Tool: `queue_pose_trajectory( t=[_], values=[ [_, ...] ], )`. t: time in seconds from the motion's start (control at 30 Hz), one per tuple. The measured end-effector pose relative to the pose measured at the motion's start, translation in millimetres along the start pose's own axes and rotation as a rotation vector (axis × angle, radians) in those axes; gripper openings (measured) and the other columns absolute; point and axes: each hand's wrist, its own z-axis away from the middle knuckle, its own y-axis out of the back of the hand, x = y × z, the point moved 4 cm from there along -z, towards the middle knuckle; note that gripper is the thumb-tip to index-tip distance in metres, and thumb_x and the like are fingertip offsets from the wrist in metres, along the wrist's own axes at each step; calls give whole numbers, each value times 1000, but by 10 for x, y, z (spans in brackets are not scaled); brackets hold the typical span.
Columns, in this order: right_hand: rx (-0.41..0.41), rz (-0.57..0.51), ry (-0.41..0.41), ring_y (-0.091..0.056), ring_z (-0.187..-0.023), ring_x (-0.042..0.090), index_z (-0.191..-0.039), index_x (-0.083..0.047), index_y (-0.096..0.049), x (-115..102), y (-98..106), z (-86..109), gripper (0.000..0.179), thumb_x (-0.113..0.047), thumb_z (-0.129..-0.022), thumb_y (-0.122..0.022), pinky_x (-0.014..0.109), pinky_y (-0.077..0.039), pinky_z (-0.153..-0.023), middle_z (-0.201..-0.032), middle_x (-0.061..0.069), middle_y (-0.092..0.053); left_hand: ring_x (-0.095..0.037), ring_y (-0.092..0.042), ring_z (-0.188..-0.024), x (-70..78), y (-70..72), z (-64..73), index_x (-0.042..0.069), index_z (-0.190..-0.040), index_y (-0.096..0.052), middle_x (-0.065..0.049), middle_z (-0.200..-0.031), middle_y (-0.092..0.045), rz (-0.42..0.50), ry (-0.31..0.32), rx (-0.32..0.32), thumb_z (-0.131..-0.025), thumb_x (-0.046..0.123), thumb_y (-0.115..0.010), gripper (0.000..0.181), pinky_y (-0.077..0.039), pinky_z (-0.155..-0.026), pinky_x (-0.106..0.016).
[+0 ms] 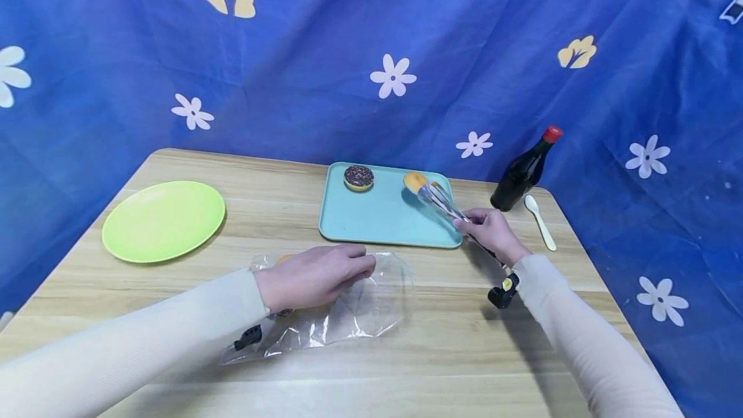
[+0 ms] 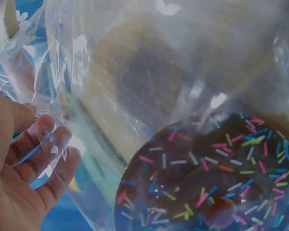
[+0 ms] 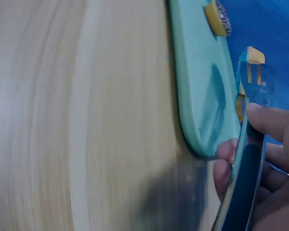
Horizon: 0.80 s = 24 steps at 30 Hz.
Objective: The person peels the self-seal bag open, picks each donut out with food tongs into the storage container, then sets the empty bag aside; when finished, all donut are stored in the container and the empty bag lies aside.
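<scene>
My left hand (image 1: pixel 322 276) pinches the edge of a clear plastic bag (image 1: pixel 386 302) lying on the table. Through the film in the left wrist view shows a chocolate donut (image 2: pixel 202 173) with coloured sprinkles, and a paler, blurred shape is behind it. My right hand (image 1: pixel 490 234) grips metal tongs (image 3: pixel 248 163) by their dark handles. At their tips is a donut (image 1: pixel 415 182) with a golden side, held above the right part of a turquoise tray (image 1: pixel 371 221). Another chocolate donut (image 1: pixel 358 176) sits on the tray's back left.
A green plate (image 1: pixel 165 221) lies on the left of the wooden table (image 1: pixel 441 360). Toward the back right stands a dark bottle (image 1: pixel 520 176) with a red cap, and a pale spoon (image 1: pixel 541 223) lies beside it. A blue flowered curtain (image 1: pixel 313 82) hangs behind.
</scene>
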Motion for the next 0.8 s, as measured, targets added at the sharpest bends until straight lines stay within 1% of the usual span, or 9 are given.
queue_pose_trajectory(
  t=[0.1,0.23,0.37,0.47,0.53,0.63,0.8],
  values=[
    [-98,-197,-98,-70,-83,8,-134,12,-61,18,-69,-16,44,-19,-103,-68,22,-59,-74,-103,9,-76,-6,-42,-72,-2,-5,1,17,-91,-55,8,-81,-47,-4,3,-3,-109,20,-56,18,-44,-65,-20],
    [-225,-429,-199,-72,-81,7,-137,13,-56,15,-146,-18,44,-18,-106,-63,20,-61,-76,-98,5,-77,-6,-43,-72,-5,-9,0,18,-92,-55,8,-81,-48,-5,4,-9,-109,20,-55,17,-44,-65,-20],
    [-318,-651,-293,-75,-80,8,-134,7,-55,4,-210,-7,36,-18,-108,-60,20,-62,-75,-94,4,-78,-7,-43,-73,-6,-12,-5,18,-92,-54,8,-82,-48,-6,1,-13,-109,20,-55,17,-45,-65,-21],
    [-361,-776,-343,-76,-80,9,-132,2,-56,-2,-259,-3,34,-21,-108,-60,20,-62,-75,-95,5,-79,-7,-44,-74,-5,-15,-11,18,-92,-54,8,-82,-48,-4,3,-17,-109,19,-56,17,-45,-67,-21],
    [-380,-813,-361,-75,-80,9,-133,2,-55,-2,-288,-5,36,-24,-108,-60,19,-62,-75,-96,5,-79,-7,-44,-74,-3,-16,-14,18,-91,-54,8,-82,-48,-3,4,-20,-108,18,-57,17,-45,-67,-21],
    [-390,-830,-386,-75,-82,9,-133,3,-52,7,-324,-25,38,-25,-108,-59,19,-62,-75,-95,6,-78,-8,-44,-74,0,-18,-16,19,-91,-53,8,-82,-48,1,8,-24,-108,17,-58,17,-45,-67,-21],
    [-388,-876,-440,-76,-82,12,-129,1,-49,1,-342,-70,33,-26,-110,-55,20,-62,-75,-93,8,-77,-8,-44,-74,-2,-22,-17,19,-92,-54,8,-82,-49,2,5,-13,-108,18,-58,17,-46,-67,-22]
  ],
)
